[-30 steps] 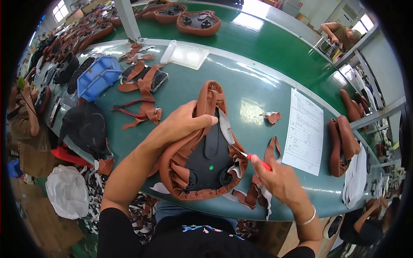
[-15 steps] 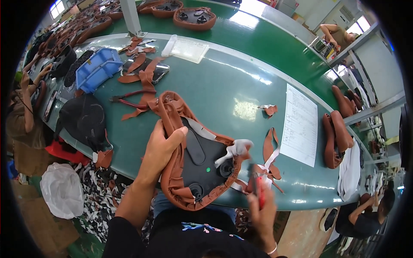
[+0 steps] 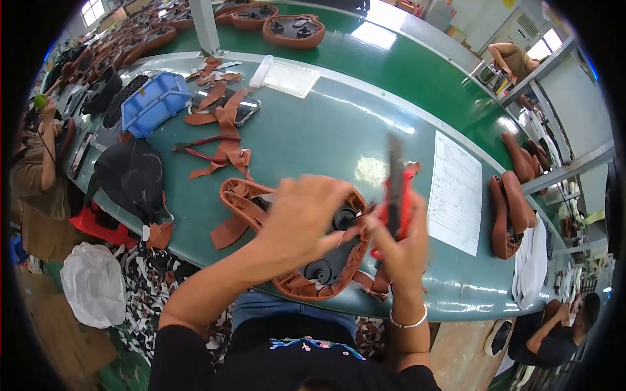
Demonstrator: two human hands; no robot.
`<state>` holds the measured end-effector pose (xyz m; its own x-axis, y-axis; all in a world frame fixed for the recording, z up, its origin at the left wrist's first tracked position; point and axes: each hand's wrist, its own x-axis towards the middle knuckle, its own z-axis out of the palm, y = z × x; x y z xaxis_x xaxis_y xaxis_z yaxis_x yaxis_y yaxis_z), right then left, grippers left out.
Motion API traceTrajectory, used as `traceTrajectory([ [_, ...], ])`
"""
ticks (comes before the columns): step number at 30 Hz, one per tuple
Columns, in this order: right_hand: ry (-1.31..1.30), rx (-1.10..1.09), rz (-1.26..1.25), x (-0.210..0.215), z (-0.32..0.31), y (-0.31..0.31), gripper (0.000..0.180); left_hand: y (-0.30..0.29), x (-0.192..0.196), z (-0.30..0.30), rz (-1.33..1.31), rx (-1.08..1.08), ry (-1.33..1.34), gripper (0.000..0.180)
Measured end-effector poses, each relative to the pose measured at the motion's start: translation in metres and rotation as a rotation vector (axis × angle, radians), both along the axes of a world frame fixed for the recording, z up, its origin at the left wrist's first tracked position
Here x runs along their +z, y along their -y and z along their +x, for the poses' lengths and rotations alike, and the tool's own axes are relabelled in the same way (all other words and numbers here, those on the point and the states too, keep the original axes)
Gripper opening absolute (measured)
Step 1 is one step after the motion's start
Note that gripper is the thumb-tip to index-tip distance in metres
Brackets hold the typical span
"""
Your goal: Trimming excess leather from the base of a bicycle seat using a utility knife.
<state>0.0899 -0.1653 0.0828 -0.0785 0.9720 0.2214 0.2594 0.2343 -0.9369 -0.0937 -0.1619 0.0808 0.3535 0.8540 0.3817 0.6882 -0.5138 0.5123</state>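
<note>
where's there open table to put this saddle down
Bare green table lies beyond the hands, bordered by the brown leather straps on the left and the paper sheet on the right. The left end around the blue bin is crowded.

A brown saddle-shaped piece [image 3: 293, 260] is held on the green table [image 3: 326, 137] by the left hand [image 3: 303, 218]. Red-handled pliers [image 3: 396, 195] are gripped upright in the right hand [image 3: 401, 251].
</note>
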Motion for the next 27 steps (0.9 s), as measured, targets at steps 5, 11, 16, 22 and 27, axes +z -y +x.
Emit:
traceTrajectory([
  [5, 0.158, 0.031, 0.041, -0.009, 0.043, 0.018, 0.062, -0.035, -0.034, 0.008, -0.181, -0.174, 0.067, 0.020],
  [11, 0.717, 0.228, 0.068, -0.013, 0.057, 0.030, 0.052, -0.041, -0.035, 0.004, -0.511, -0.088, 0.647, 0.024],
  [16, 0.569, 0.065, 0.018, -0.020, 0.058, 0.047, 0.051, -0.049, -0.027, -0.009, -0.422, 0.078, 0.552, 0.053],
  [22, 0.119, -0.232, 0.006, -0.024, 0.070, 0.056, 0.048, -0.064, -0.019, -0.077, -0.902, -0.007, 0.000, 0.054],
  [27, 0.235, -0.026, -0.097, -0.029, 0.055, 0.051, 0.049, -0.002, -0.008, -0.081, -0.762, 0.033, 0.868, 0.072],
])
